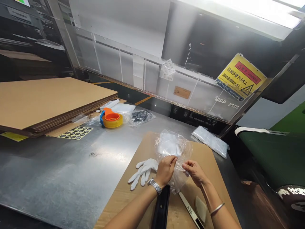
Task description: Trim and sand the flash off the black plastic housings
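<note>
A clear plastic bag (pixel 188 144) with a folded white item inside lies over a brown cardboard sheet (pixel 147 143). My left hand (pixel 166 170), with a metal-banded watch at the wrist, pinches the near side of the bag. My right hand (pixel 194 171), with a bangle on the wrist, grips the bag's film between thumb and fingers. Beside my left hand lies a white glove (pixel 144 171). Below my hands are a long black tray-like piece (pixel 162 210), a pale flat strip marked A26 (pixel 188 206) and a beige rounded piece (pixel 200 208).
Cardboard sheets (pixel 54 98) are stacked at the left, near round stickers (pixel 75 132). An orange and yellow tape dispenser (pixel 111 119) stands behind, beside a bagged dark item (pixel 141 117). A white packet (pixel 211 141) lies right. Transparent panels and a warning sign (pixel 241 76) rise behind; a green conveyor (pixel 271 159) is far right.
</note>
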